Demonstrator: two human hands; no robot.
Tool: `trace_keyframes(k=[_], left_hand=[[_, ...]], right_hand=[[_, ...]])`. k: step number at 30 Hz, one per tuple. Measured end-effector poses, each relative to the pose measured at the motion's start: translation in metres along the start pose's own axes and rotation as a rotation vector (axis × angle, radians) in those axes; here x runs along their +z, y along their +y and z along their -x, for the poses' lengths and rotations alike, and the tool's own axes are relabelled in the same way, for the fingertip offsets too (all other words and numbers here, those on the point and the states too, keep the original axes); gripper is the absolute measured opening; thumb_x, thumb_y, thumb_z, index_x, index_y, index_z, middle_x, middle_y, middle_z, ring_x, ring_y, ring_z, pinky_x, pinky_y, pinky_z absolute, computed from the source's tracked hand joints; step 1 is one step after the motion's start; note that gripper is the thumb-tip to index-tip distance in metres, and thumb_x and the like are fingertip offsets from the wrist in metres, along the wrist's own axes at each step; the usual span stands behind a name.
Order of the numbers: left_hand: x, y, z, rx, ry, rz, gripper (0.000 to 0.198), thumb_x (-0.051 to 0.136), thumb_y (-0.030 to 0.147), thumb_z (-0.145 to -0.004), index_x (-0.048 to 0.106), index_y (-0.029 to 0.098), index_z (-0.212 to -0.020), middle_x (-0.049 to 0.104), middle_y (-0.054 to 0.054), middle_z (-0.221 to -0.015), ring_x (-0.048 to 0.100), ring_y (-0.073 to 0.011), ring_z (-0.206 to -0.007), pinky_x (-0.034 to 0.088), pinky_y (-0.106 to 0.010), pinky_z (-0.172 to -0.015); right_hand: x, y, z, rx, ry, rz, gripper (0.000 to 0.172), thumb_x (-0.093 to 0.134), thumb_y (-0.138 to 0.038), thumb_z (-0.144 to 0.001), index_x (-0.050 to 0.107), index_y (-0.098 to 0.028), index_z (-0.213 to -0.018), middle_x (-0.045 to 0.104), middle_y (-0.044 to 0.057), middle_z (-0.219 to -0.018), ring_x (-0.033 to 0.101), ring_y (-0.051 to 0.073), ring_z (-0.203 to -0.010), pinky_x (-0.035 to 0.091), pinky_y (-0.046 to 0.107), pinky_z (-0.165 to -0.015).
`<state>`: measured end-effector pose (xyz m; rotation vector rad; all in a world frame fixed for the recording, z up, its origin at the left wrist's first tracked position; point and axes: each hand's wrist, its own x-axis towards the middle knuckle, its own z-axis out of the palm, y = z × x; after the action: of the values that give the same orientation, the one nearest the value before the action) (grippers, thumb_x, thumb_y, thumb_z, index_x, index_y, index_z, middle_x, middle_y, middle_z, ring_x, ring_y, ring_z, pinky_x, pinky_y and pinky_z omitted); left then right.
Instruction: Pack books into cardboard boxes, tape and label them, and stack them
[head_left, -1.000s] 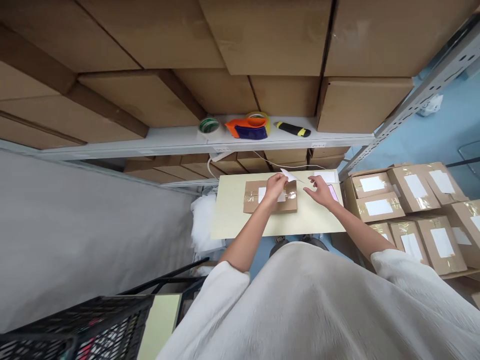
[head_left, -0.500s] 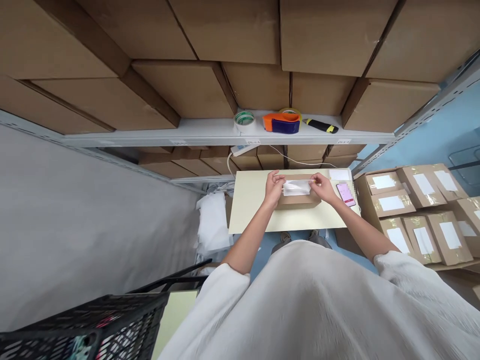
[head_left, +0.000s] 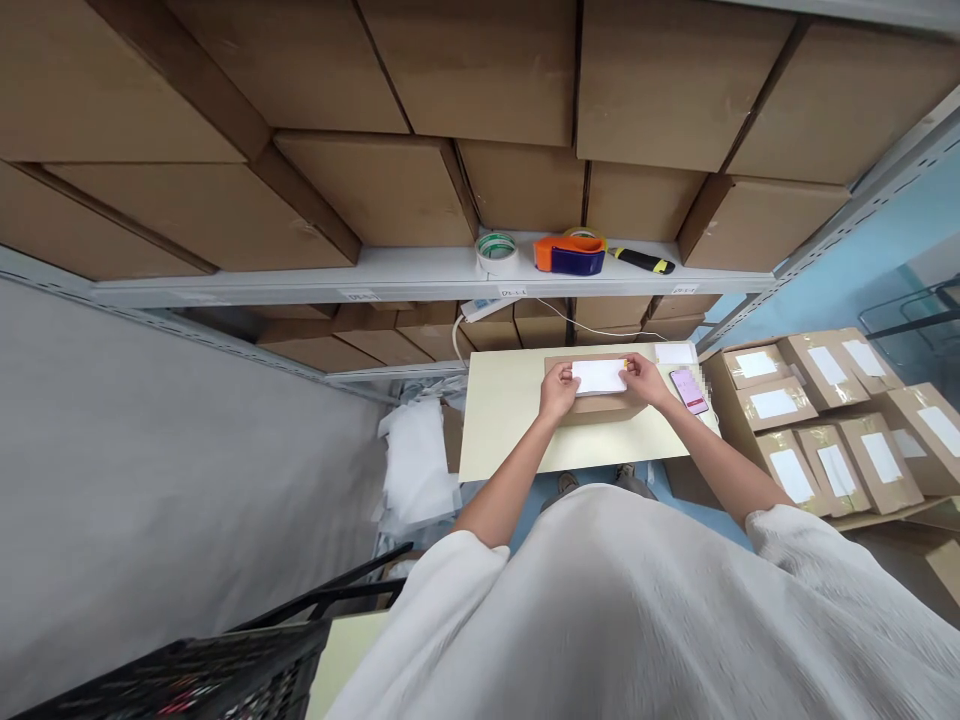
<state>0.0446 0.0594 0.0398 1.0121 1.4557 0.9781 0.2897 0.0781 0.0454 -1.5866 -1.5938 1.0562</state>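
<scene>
A white label [head_left: 598, 377] lies over the top of a brown cardboard box [head_left: 600, 411] on the pale yellow table [head_left: 499, 420]. At the label's left end, my left hand [head_left: 558, 391] is closed, with thumb and fingers pinching its edge. My right hand [head_left: 644, 378] pinches the opposite end, where a small yellow spot shows by the fingertips. Whether the label touches the box all along its length, I cannot tell. To the right of my right hand lies a phone [head_left: 688, 391] with a lit pink screen, near a white stack of paper or labels [head_left: 675, 353].
On the shelf [head_left: 420, 262] ahead are a tape roll [head_left: 496, 252], an orange and blue tape dispenser [head_left: 570, 256] and a utility knife [head_left: 642, 261]. Labelled boxes [head_left: 825, 375] are stacked at right. White packaging [head_left: 416, 460] hangs left; a black crate [head_left: 247, 670] stands lower left.
The label, wrinkled and shiny half a second ago, now looks flat and smooth between my hands. Both hands keep their pinch at its ends. The camera view has shifted slightly.
</scene>
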Motion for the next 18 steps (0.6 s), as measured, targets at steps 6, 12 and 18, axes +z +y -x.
trace_keyframes(k=[6, 12, 18], left_hand=[[0.008, -0.013, -0.004, 0.065, 0.104, -0.194, 0.048, 0.074, 0.01, -0.091, 0.065, 0.021, -0.137, 0.071, -0.008, -0.122, 0.068, -0.0159, -0.088, 0.058, -0.035, -0.094], [0.01, -0.023, -0.005, 0.127, 0.063, -0.339, 0.055, 0.071, 0.004, -0.091, 0.061, 0.024, -0.141, 0.068, -0.009, -0.127, 0.067, -0.0179, -0.086, 0.056, -0.041, -0.102], [0.008, -0.026, -0.008, 0.132, 0.046, -0.358, 0.058, 0.07, 0.004, -0.092, 0.06, 0.026, -0.144, 0.068, -0.01, -0.131, 0.068, -0.0187, -0.086, 0.056, -0.042, -0.102]], right_hand=[[0.007, 0.008, -0.002, 0.073, 0.114, 0.072, 0.046, 0.068, -0.034, -0.078, 0.065, -0.023, -0.123, 0.07, 0.004, -0.103, 0.066, 0.02, -0.078, 0.06, 0.044, -0.088], [0.015, 0.017, -0.003, 0.069, 0.144, 0.135, 0.036, 0.068, -0.033, -0.077, 0.06, -0.025, -0.111, 0.068, 0.004, -0.106, 0.062, 0.018, -0.073, 0.06, 0.044, -0.087], [0.021, 0.02, -0.004, 0.043, 0.135, 0.164, 0.029, 0.066, -0.03, -0.08, 0.057, -0.026, -0.107, 0.064, 0.005, -0.108, 0.059, 0.019, -0.074, 0.06, 0.045, -0.087]])
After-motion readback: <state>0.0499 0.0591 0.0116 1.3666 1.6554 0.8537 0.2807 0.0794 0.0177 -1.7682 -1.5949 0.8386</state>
